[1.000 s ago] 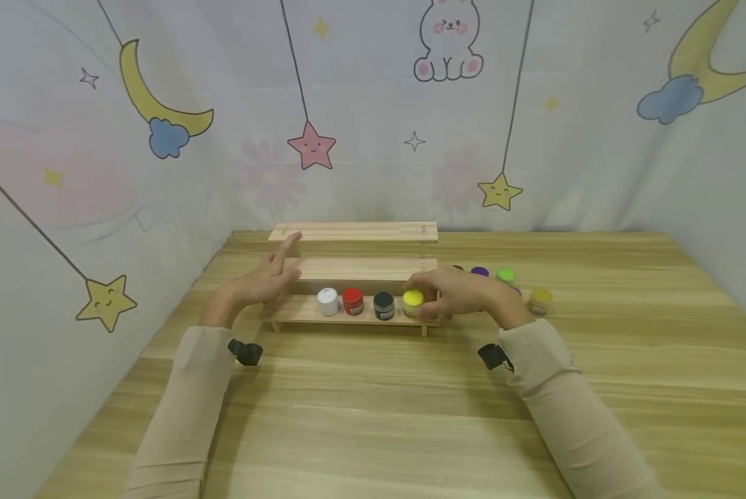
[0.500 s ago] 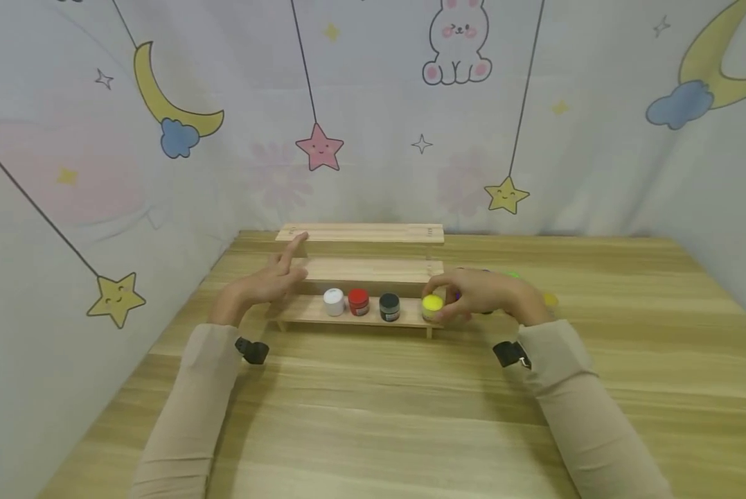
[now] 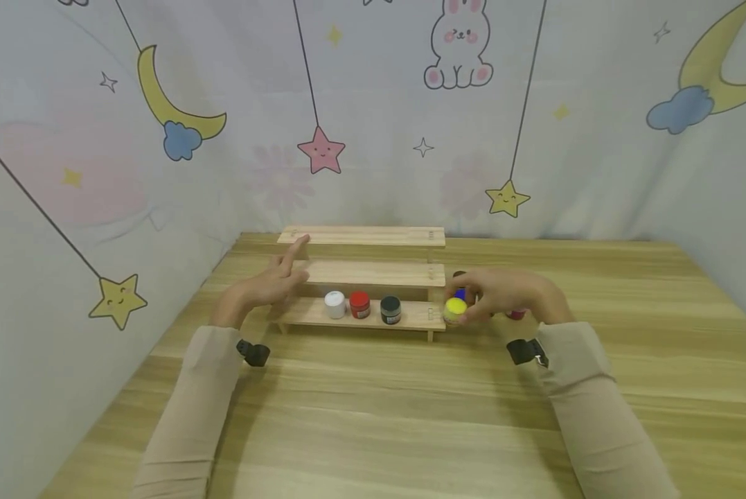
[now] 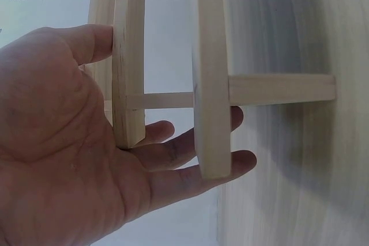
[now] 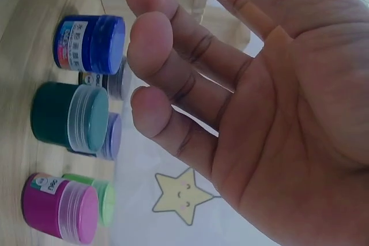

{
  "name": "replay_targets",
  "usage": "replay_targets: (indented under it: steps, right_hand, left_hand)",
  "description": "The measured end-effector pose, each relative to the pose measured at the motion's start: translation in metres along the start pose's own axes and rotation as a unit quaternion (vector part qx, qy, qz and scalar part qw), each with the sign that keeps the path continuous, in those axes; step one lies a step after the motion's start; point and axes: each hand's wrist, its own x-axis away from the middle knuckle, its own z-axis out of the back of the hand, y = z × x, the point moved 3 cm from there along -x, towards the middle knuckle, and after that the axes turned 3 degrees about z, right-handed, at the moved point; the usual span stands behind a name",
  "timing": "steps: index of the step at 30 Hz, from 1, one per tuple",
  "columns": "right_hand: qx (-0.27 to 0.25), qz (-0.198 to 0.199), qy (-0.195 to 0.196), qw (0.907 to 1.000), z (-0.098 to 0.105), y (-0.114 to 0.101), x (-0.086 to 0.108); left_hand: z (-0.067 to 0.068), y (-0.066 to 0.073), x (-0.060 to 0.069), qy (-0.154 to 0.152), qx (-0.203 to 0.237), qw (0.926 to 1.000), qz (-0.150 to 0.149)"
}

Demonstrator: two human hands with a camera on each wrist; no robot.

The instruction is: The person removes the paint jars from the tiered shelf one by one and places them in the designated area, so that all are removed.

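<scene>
The right hand [image 3: 500, 291] pinches a yellow jar [image 3: 455, 311] between thumb and fingertips, right of the middle of the head frame. The yellow jar is just beside the right end of the lowest shelf of a wooden rack [image 3: 373, 274]; whether its base touches the surface [image 3: 373, 409], I cannot tell. In the right wrist view, the yellow jar is cut off at the top edge, and the other 3 fingertips are free of it.

The left hand [image 3: 268, 284] holds the left end of the rack, with the thumb on the middle shelf and the fingers reaching below it, as the left wrist view shows. In the head frame, 1 finger stretches up to the top shelf.

The rack has 3 shelves. On the lowest stand a white jar [image 3: 334, 305], a red jar [image 3: 359, 305] and a black jar [image 3: 391, 310], upright.

At the left of the right wrist view, more jars stand on the surface: a blue jar [image 5: 89, 44], a dark green jar [image 5: 69, 116], a magenta jar [image 5: 57, 208] and a light green jar [image 5: 105, 200] partly hidden behind it.

Across the top of the head frame hangs a pale backdrop [image 3: 373, 83] with moons, stars and a rabbit.
</scene>
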Motion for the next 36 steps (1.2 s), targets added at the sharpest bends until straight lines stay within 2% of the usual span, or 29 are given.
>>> replay_targets:
  steps: [10, 15, 22, 30, 36]
  right_hand:
    - [0.009, -0.006, -0.008, 0.9999, 0.001, 0.008, 0.001]
    - [-0.005, -0.008, -0.027, 0.9996, -0.004, 0.012, -0.002]
    - [-0.039, -0.069, -0.043, 0.9959, -0.010, 0.020, -0.001]
    - [-0.066, -0.056, -0.058, 0.9945, -0.013, 0.022, -0.006]
    - [-0.053, -0.039, -0.055, 0.9963, -0.012, 0.019, -0.006]
  left_hand:
    - [0.000, -0.001, -0.001, 0.005, 0.004, 1.0000, 0.007]
    - [0.000, -0.002, 0.000, 0.003, 0.004, 0.9999, 0.009]
    - [0.000, -0.002, 0.000, 0.002, 0.002, 0.9999, 0.013]
    - [0.001, -0.002, 0.000, 0.009, 0.002, 0.9999, 0.010]
    - [0.000, -0.003, -0.001, 0.005, 0.007, 0.9999, 0.007]
